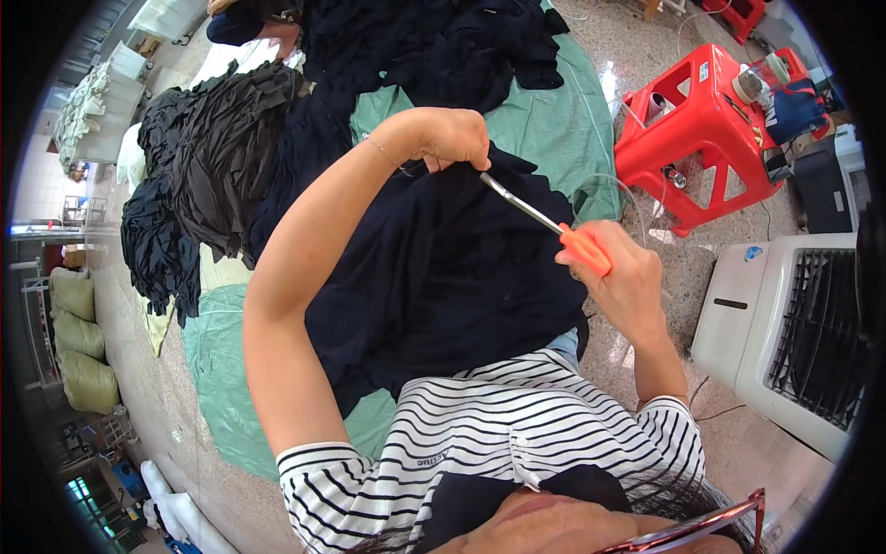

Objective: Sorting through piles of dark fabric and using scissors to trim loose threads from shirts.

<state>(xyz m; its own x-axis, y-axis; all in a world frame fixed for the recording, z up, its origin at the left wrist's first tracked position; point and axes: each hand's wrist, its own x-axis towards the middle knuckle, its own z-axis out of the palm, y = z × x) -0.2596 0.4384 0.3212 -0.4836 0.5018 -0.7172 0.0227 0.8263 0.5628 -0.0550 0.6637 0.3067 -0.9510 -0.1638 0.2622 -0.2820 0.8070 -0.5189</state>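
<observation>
A dark navy garment (443,268) is spread over my lap, with a small button on its front. My left hand (454,138) is closed in a pinch on its raised upper edge; the fingertips are partly hidden. In my right hand (620,277) is an orange-handled tool (583,250) with a slim metal shaft, its exact kind not clear. The shaft points up and left, and its tip comes close to my left fingertips. Whether the tip touches the cloth cannot be made out.
More dark garments (425,55) lie ahead on a green sheet (591,120). Heaped dark clothes (231,138) are at the left. A red plastic stool (701,138) with small items stands at the right, above a white air cooler (775,323). Another person's arm (281,37) shows at top left.
</observation>
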